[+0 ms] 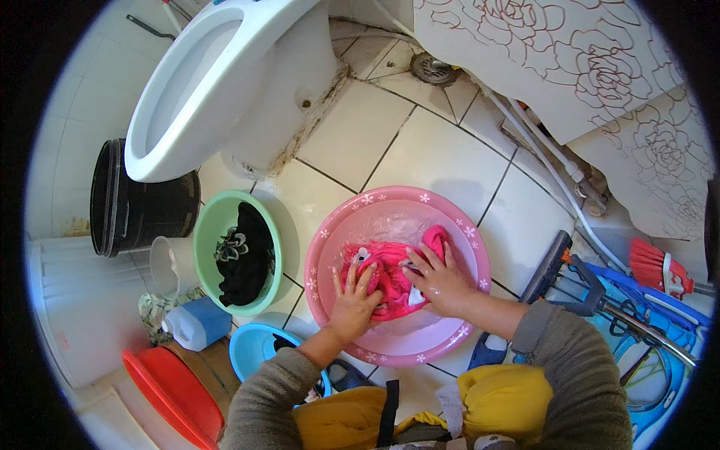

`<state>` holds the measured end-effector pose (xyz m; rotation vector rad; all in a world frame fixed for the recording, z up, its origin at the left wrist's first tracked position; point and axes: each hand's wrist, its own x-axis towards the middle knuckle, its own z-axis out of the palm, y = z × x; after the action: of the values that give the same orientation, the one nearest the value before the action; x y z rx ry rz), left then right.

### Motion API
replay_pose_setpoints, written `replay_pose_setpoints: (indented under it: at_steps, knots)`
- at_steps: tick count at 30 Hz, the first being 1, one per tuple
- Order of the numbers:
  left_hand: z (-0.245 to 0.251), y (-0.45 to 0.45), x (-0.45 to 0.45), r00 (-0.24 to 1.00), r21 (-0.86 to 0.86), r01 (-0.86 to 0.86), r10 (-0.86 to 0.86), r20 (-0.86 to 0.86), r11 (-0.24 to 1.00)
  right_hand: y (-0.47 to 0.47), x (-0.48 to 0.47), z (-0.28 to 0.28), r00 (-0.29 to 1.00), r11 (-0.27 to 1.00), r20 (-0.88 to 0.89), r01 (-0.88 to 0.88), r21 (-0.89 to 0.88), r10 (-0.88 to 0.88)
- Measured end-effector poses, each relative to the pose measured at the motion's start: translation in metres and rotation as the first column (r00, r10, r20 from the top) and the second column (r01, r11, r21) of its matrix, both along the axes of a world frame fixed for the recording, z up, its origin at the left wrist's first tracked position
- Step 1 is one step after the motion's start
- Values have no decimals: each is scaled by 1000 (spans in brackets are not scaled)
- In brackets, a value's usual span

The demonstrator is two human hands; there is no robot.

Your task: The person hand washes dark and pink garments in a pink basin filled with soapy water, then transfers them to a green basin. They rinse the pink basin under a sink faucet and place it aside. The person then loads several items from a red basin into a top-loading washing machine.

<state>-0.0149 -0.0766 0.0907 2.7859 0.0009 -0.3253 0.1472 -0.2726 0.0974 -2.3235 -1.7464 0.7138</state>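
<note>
A wet bright-pink garment (396,281) with white patches lies bunched in shallow water in a pink plastic basin (478,270), whose rim bears white flower prints. My left hand (357,301) presses on the garment's left side with fingers spread. On its right side rests my right hand (441,281), fingers also apart, drops of water on the skin. Both hands touch the cloth from above, and neither is closed around it. Part of the garment is hidden beneath them.
Left of the basin stand a green basin (199,264) with black clothing (250,264), a light-blue basin (244,349), a blue-filled jug (199,323), a red basin (169,394) and a black bucket (157,197). A toilet (225,112) is ahead; a squeegee (548,264) and red brush (652,267) lie right.
</note>
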Motion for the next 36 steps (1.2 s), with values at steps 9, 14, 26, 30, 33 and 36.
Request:
replay_pose_setpoints:
  at_steps: [9,14,26,30,33,36]
  knots:
    - [-78,-12,15,947,-114,-288,266,-179,951,43,-6,-70,999,978,-49,-13,-208,2]
    - [-79,-15,37,924,-46,-335,318,-210,941,49,7,-116,987,994,-144,54,-95,-67]
    - [-71,24,72,943,-175,-319,294,-154,931,98,31,-60,901,898,-175,340,-280,-396]
    - [-17,37,47,963,-390,-265,264,-57,882,52,43,-61,550,873,-735,473,-117,-396]
    - [12,40,24,958,-359,26,80,277,933,25,44,-26,364,841,-850,519,-155,-381]
    - [33,46,1,956,-110,152,-118,268,982,-6,48,-14,242,743,-862,637,-205,-445]
